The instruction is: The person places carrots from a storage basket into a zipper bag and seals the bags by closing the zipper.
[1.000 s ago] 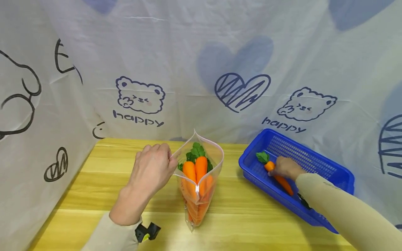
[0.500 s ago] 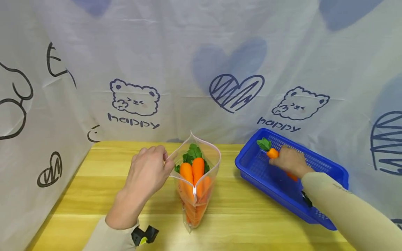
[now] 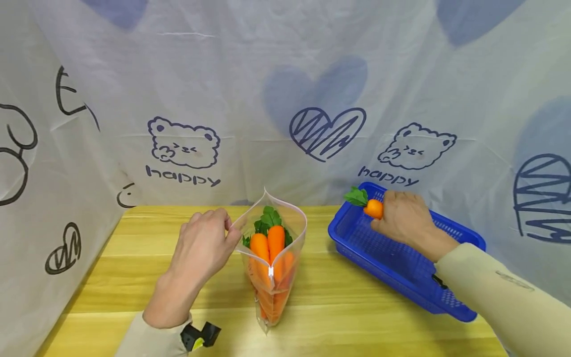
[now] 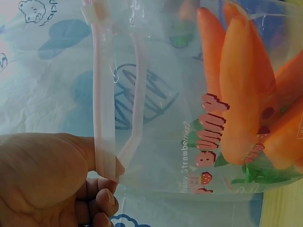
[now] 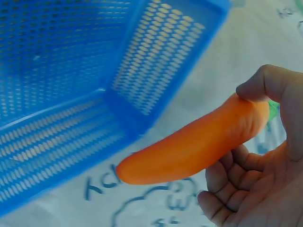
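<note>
My left hand (image 3: 200, 243) pinches the rim of a clear zip bag (image 3: 269, 292) at its left corner, between thumb and fingers. The bag stands upright with its mouth spread, and several carrots (image 3: 276, 243) with green tops are inside. In the left wrist view the thumb and fingers grip the zip strip (image 4: 105, 109), and printed letters show on the bag. Over the blue basket (image 3: 379, 263), my right hand (image 3: 403, 218) holds one carrot (image 5: 194, 144) near its leafy end. The right wrist view shows thumb on one side and fingers on the other, the tip pointing away from the palm.
The basket, with perforated walls, stands slantwise at the right on the wooden table (image 3: 321, 327). A white curtain (image 3: 250, 89) with bear and heart prints hangs behind and at the left. A black device (image 3: 199, 336) is worn on the left wrist.
My right hand has lifted the carrot off the basket's floor, raising it up toward the far rim. The left hand keeps its pinch on the bag. The whole view has shifted slightly.
</note>
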